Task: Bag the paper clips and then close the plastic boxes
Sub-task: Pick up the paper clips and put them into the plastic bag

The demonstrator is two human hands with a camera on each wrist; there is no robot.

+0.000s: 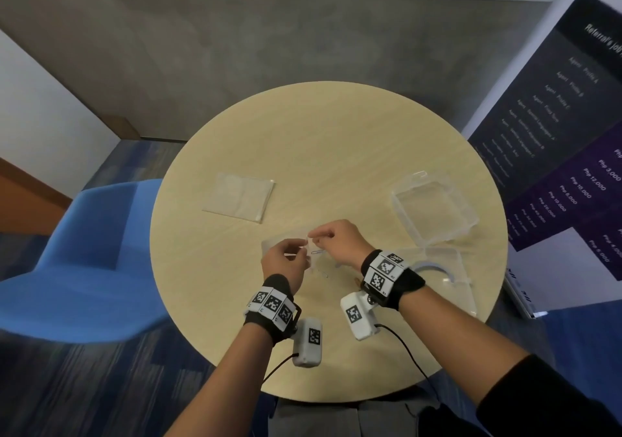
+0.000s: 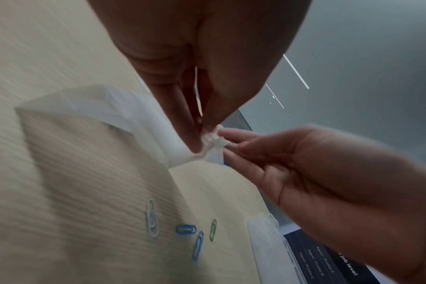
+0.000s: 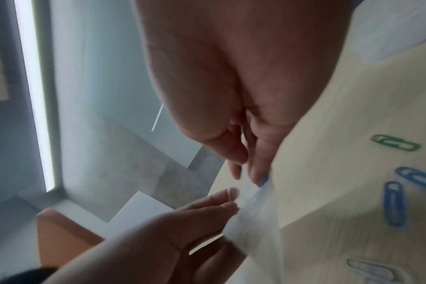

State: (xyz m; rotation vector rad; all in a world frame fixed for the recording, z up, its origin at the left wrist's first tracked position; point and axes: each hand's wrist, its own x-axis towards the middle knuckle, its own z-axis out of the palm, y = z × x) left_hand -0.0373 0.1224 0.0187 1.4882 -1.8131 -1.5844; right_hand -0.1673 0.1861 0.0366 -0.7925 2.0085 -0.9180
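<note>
Both hands hold a small clear plastic bag [image 1: 311, 246] just above the round table [image 1: 330, 140]. My left hand [image 1: 304, 251] pinches one side of the bag's mouth [image 2: 208, 139], and my right hand [image 1: 314, 235] pinches the other side. The rest of the bag [image 2: 97, 134] hangs down onto the wood. Under the hands lie several loose paper clips: a pale one [image 2: 151, 219], two blue ones [image 2: 185, 229] [image 2: 198, 246] and a green one [image 2: 213, 229]. A speck of blue [image 3: 265, 179] shows at my right fingertips; I cannot tell what it is.
A stack of clear bags [image 1: 240, 195] lies at the table's left. An open clear plastic box [image 1: 434, 207] sits at the right, with another clear box [image 1: 444, 275] nearer me by the right wrist. A blue chair [image 1: 84, 261] stands to the left and a banner [image 1: 555, 133] to the right.
</note>
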